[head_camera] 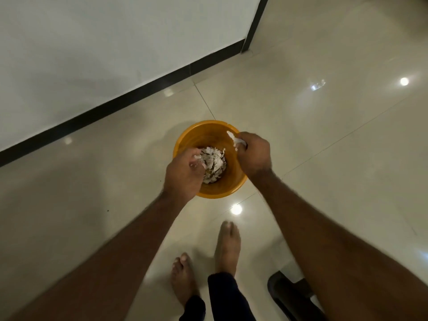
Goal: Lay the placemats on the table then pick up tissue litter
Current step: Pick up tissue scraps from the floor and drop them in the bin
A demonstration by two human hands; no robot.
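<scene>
1. The fingers [243, 138] of the right hand [253, 155] are curling tightly round a crumpled white tissue [234, 140]. They are clamping it so that nothing is slipping out, and the wad is hanging just inside the bin's far right edge.
2. The fingers [196, 166] of the left hand [183, 173] are curling downward into the bin, with a white scrap showing among them. Blur is hiding the grip, so I cannot tell whether they are pinching it or letting it go.
3. Both hands are hovering over the mouth of the orange bin [203, 129], probably so the litter is dropping straight in rather than onto the floor [324, 140].
4. The bin is holding a heap of torn tissue scraps [214, 164] at its bottom, and it is standing on glossy tiles near a wall [92, 54] with black skirting [115, 105].
5. Bare feet [228, 246] are standing just behind the bin. No tabletop or placemats are showing, so the person seems to be working through the litter stage.
</scene>
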